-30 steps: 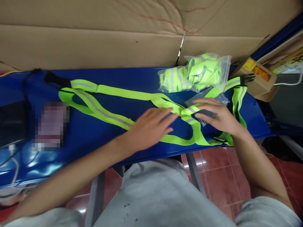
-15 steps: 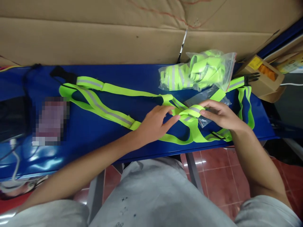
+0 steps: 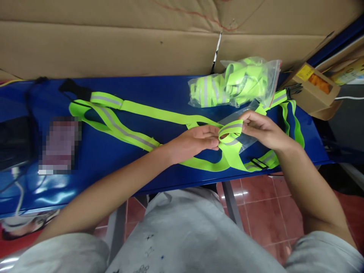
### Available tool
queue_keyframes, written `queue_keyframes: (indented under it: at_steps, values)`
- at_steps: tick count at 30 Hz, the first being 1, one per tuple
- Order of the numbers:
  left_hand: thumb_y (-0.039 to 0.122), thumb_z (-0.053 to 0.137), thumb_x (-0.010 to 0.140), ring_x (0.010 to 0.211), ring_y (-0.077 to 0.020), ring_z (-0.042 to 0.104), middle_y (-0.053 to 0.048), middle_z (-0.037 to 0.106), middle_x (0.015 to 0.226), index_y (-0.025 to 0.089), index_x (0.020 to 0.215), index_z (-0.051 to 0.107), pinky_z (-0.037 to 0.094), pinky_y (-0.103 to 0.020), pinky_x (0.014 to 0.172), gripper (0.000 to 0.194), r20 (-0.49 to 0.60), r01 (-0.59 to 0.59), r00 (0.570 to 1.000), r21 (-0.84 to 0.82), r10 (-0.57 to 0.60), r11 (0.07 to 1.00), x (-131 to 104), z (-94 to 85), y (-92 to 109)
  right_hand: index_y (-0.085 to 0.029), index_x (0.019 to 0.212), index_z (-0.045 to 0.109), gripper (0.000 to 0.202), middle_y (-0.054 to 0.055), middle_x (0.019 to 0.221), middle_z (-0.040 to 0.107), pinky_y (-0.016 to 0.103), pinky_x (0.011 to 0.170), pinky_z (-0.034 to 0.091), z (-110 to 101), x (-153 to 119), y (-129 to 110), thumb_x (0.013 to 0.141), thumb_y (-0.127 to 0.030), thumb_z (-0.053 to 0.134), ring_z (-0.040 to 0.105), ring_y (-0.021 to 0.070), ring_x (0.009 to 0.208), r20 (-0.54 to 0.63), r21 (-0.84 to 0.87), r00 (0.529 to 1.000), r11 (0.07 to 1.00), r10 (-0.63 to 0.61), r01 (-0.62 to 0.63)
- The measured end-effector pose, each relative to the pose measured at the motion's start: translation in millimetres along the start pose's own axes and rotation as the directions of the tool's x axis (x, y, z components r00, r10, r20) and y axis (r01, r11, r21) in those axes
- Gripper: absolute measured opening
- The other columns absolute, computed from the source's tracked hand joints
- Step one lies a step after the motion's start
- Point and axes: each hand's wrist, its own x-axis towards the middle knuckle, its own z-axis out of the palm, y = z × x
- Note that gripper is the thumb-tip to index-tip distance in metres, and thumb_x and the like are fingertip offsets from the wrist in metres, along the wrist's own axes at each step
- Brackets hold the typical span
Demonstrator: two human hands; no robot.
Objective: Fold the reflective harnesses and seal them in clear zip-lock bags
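A neon yellow-green strap harness (image 3: 156, 112) with grey reflective stripes lies spread along the blue table. Near its middle, my right hand (image 3: 263, 129) pinches a raised, looped part of the strap between thumb and fingers. My left hand (image 3: 196, 142) is closed on the strap at the left side of that loop, palm partly upward. Black buckle pieces (image 3: 75, 90) lie at the harness's left end. A black slider (image 3: 259, 163) sits on the strap at the lower right. Beneath my right hand is a clear plastic bag (image 3: 248, 142), partly hidden.
Bagged neon straps (image 3: 233, 83) lie at the back of the blue table (image 3: 159, 176). An open cardboard box (image 3: 315, 91) stands at the right. On the left are a blurred-out flat object (image 3: 61, 144), a dark device (image 3: 14, 142) and a white cable (image 3: 19, 193). Cardboard (image 3: 113, 49) lines the back.
My right hand has lifted and turned the strap piece into a more upright loop. My left hand has rotated and moved closer, its fingers now on the strap. The harness's right part has shifted slightly left.
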Motion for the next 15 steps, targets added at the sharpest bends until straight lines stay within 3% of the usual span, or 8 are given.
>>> queue_keyframes:
  at_steps: [5, 10, 13, 15]
  values:
    - [0.031, 0.09, 0.073, 0.081, -0.0105, 0.06, 0.0, 0.065, 0.087, 0.017, 0.09, 0.064, 0.045, -0.025, 0.078, 0.034, -0.095, -0.073, 0.992, 0.13, 0.086, 0.989, -3.7, 8.3, 3.4, -0.026, 0.104, 0.069, 0.013, 0.002, 0.096, 0.072, 0.032, 0.071, 0.05, 10.1, 2.5, -4.9, 0.102, -0.037, 0.062, 0.065, 0.0177, 0.081, -0.069, -0.317, 0.986, 0.94, -0.154, 0.125]
    - [0.023, 0.074, 0.081, 0.066, -0.0067, 0.047, 0.004, 0.052, 0.075, 0.018, 0.074, 0.049, 0.036, -0.023, 0.064, 0.026, -0.198, -0.159, 0.946, 0.411, 0.258, 0.898, -7.2, 17.8, 4.3, -0.026, 0.104, 0.069, 0.017, 0.005, 0.101, 0.075, 0.035, 0.081, 0.056, 13.0, 1.5, -8.2, 0.103, -0.024, 0.053, 0.072, 0.0205, 0.091, -0.12, -0.537, 0.943, 0.819, -0.31, 0.201]
    - [0.017, 0.067, 0.081, 0.064, -0.0081, 0.05, 0.006, 0.053, 0.075, 0.021, 0.082, 0.048, 0.038, -0.025, 0.064, 0.019, -0.185, -0.184, 0.905, 0.644, 0.384, 0.743, -9.0, 16.8, -0.2, -0.025, 0.103, 0.07, 0.019, 0.006, 0.104, 0.076, 0.035, 0.081, 0.058, 12.2, 0.3, -4.6, 0.102, -0.02, 0.051, 0.074, 0.0213, 0.096, -0.117, -0.67, 0.923, 0.715, -0.367, 0.199]
    - [0.011, 0.061, 0.08, 0.061, -0.0086, 0.049, 0.008, 0.051, 0.07, 0.022, 0.087, 0.047, 0.037, -0.026, 0.064, 0.019, -0.163, -0.137, 0.874, 0.82, 0.457, 0.556, -10.8, 14.6, -4.0, -0.024, 0.099, 0.07, 0.02, 0.007, 0.109, 0.076, 0.032, 0.07, 0.055, 12.1, -0.6, 0.5, 0.101, -0.017, 0.051, 0.074, 0.0202, 0.093, -0.166, -0.816, 0.876, 0.562, -0.452, 0.135]
